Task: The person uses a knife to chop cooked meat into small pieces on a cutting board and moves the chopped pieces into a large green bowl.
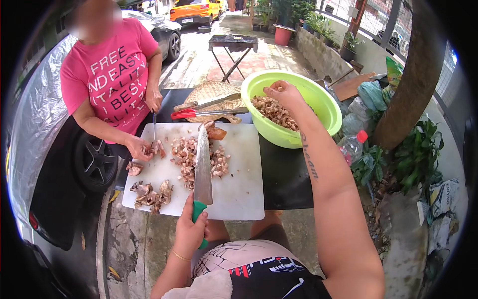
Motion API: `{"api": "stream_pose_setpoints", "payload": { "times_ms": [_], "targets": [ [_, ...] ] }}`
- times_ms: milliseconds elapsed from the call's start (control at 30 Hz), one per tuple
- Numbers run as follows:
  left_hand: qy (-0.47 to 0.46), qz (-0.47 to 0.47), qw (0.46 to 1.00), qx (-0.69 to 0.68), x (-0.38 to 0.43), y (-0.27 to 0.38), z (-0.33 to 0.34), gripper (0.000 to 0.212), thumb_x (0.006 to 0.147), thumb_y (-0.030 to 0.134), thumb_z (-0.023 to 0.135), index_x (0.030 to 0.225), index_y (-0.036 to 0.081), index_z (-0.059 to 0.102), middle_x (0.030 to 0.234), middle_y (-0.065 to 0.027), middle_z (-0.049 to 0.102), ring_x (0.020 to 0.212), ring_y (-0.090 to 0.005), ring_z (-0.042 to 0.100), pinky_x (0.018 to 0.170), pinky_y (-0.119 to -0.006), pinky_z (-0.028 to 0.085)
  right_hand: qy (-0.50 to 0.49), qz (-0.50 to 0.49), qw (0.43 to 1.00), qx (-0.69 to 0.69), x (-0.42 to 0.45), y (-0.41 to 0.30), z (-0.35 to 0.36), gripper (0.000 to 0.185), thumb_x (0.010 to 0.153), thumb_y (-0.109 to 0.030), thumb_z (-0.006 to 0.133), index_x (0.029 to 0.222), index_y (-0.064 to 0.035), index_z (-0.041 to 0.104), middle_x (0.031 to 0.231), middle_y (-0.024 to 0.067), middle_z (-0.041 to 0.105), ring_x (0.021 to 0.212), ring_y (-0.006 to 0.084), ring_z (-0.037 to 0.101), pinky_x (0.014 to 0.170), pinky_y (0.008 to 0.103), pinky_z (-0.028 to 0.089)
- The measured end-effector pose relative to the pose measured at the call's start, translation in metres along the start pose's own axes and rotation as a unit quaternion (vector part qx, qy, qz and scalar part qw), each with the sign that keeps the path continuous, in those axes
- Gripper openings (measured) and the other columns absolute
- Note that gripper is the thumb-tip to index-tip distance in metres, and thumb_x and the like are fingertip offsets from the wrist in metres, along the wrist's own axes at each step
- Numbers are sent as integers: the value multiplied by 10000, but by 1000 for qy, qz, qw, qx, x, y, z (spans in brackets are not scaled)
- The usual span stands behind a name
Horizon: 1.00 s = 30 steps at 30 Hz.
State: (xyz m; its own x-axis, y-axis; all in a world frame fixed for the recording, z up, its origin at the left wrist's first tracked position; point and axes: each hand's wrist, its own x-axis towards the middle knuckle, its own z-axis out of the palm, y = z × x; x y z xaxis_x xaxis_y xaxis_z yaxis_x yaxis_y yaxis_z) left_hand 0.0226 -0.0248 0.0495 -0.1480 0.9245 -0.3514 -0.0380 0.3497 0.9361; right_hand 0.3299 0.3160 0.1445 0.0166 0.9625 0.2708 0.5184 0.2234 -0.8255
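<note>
My left hand (191, 228) is closed around the green handle of a large kitchen knife (203, 168). Its blade points away from me over a white cutting board (239, 194), across a pile of chopped meat (185, 155). A larger browned piece (216, 133) lies by the blade's tip, and uncut pieces (149, 196) rest at the board's near left. My right hand (285, 95) is above a lime-green plastic basin (321, 108) that holds chopped meat (274, 112). Its fingers are bent together; whether they hold anything cannot be told.
Across the board's left side, a person in a pink shirt (112, 71) cuts meat with a knife (154, 125). Red-handled tongs (209, 112) and another knife (205, 102) lie on a woven fan (213, 89). A plastic bottle (351, 147) and tree trunk (407, 82) stand right.
</note>
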Motion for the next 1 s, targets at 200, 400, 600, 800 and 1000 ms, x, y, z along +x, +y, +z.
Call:
{"api": "stream_pose_setpoints", "payload": {
  "times_ms": [200, 400, 600, 800, 1000],
  "targets": [
    [-10, 23, 999, 25, 3, -4, 3, 719, 1020, 1, 592, 1652, 198, 309, 779, -19, 561, 543, -93, 524, 470, -287, 463, 15, -16, 996, -91, 29, 35, -4, 345, 1030, -300, 619, 1248, -47, 706, 1204, 232, 712, 1158, 367, 658, 956, 447, 526],
    [-6, 44, 996, 75, -2, 2, 4, 708, 1013, -28, 572, 1642, 184, 325, 777, -23, 566, 533, -92, 516, 460, -280, 458, -181, -50, 934, -304, 27, 34, 16, 474, 1080, -404, 514, 1464, -131, 569, 1487, 222, 544, 1428, 389, 458, 1174, 463, 390],
    [-9, 51, 997, 53, 0, -9, 1, 706, 1013, -28, 568, 1643, 180, 328, 774, -17, 561, 530, -88, 520, 465, -274, 458, -295, -43, 873, -387, -19, 39, -12, 541, 1082, -451, 474, 1559, -197, 483, 1675, 116, 352, 1536, 358, 327, 1252, 461, 302],
    [-10, 42, 998, 54, 3, -7, 6, 719, 1016, -5, 594, 1652, 169, 309, 787, -9, 579, 552, -85, 526, 483, -279, 470, -340, -19, 881, -330, -43, 34, -64, 422, 1091, -333, 472, 1465, -179, 592, 1614, 98, 450, 1506, 305, 379, 1236, 427, 325],
    [-15, 66, 997, 25, 2, -10, 7, 720, 1015, -8, 589, 1654, 160, 302, 783, -10, 577, 548, -78, 522, 482, -272, 463, 80, -33, 996, -37, -36, 36, -56, 251, 1022, -141, 606, 1249, -78, 693, 1093, 184, 751, 974, 331, 731, 865, 451, 555]
  ]
}}
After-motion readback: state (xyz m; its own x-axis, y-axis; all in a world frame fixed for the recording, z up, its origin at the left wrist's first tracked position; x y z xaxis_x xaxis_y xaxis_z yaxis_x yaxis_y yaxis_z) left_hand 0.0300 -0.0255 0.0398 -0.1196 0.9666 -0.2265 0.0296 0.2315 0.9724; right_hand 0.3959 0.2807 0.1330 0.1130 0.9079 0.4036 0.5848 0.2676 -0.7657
